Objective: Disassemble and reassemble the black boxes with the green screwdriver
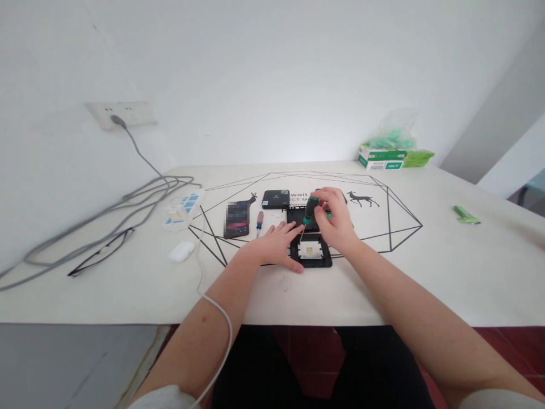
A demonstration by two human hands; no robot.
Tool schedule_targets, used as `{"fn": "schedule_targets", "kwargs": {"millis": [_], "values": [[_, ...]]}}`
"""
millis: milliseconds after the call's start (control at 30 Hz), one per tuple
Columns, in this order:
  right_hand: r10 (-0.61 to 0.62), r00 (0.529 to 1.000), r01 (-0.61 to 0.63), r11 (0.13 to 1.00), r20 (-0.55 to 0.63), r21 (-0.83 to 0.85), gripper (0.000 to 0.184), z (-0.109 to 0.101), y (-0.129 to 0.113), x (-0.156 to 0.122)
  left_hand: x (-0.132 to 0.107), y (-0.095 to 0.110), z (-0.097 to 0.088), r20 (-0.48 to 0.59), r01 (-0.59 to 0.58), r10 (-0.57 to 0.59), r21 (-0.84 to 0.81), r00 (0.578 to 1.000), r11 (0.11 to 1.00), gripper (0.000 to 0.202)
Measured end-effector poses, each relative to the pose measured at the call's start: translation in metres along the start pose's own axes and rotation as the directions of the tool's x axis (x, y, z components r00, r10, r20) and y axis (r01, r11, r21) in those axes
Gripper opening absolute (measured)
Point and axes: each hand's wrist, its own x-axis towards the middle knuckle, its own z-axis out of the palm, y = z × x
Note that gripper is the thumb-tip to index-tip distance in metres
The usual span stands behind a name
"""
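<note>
A screwdriver (311, 208) with a green and black handle is gripped in my right hand (336, 221), tilted with its shaft pointing down. Its tip reaches the upper left part of an open black device housing (326, 260), which holds a silvery plate (315, 250). My left hand (276, 244) lies with fingers spread over the housing's left edge, thumb at its lower corner. Just behind, a black casing part (293, 216) lies partly under my hands. The exact contact of the tip is too small to make out.
To the left lie a second screwdriver (260, 220), a phone (237, 218), a white case (181, 251), a power strip (185, 210), glasses (102, 251) and loose grey cable (145, 199). A black box (276, 199) sits behind; green-white boxes (383, 158) stand back right. A white cable (217, 304) crosses my left forearm.
</note>
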Motion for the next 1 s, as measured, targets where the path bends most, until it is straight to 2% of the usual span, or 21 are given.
{"fn": "schedule_targets", "kwargs": {"millis": [133, 333, 367, 467, 567, 633, 733, 867, 1000], "values": [[-0.002, 1.000, 0.002, 1.000, 0.003, 0.015, 0.029, 0.0001, 0.0015, -0.0007, 0.0006, -0.0011, 0.0011, -0.008, -0.009, 0.009, -0.001, 1.000, 1.000, 0.137], [0.125, 0.992, -0.128, 0.985, 0.031, 0.112, 0.019, -0.0018, -0.0025, -0.0030, 0.0021, -0.0018, 0.0018, -0.008, -0.007, 0.007, 0.012, 1.000, 1.000, 0.138], [0.149, 0.988, -0.152, 0.981, 0.037, 0.118, 0.021, -0.0014, -0.0031, -0.0034, 0.0023, -0.0019, 0.0018, -0.009, -0.008, 0.008, 0.012, 1.000, 1.000, 0.137], [0.216, 0.975, -0.221, 0.968, 0.054, 0.118, 0.042, 0.0014, -0.0027, -0.0054, 0.0025, -0.0024, 0.0018, 0.001, -0.001, 0.001, 0.016, 1.000, 1.000, 0.136], [0.242, 0.967, -0.251, 0.957, 0.076, 0.147, 0.044, 0.0042, -0.0006, -0.0077, 0.0021, -0.0026, 0.0020, 0.006, 0.004, -0.004, 0.011, 1.000, 1.000, 0.138], [0.228, 0.969, -0.241, 0.956, 0.092, 0.168, 0.037, 0.0047, 0.0000, -0.0083, 0.0018, -0.0025, 0.0021, -0.005, -0.006, 0.006, 0.004, 1.000, 1.000, 0.138], [0.146, 0.985, -0.159, 0.974, 0.089, 0.159, 0.029, 0.0035, -0.0003, -0.0069, 0.0012, -0.0019, 0.0017, -0.012, -0.012, 0.012, 0.002, 1.000, 1.000, 0.137], [0.022, 0.999, -0.024, 0.998, 0.032, 0.057, 0.032, 0.0012, 0.0001, -0.0028, 0.0009, -0.0010, 0.0010, 0.002, -0.003, 0.003, 0.003, 1.000, 1.000, 0.138], [-0.006, 1.000, 0.006, 1.000, 0.014, -0.002, 0.034, 0.0006, 0.0017, -0.0005, 0.0016, -0.0021, 0.0017, -0.016, -0.019, 0.019, 0.002, 1.000, 1.000, 0.137]]}}
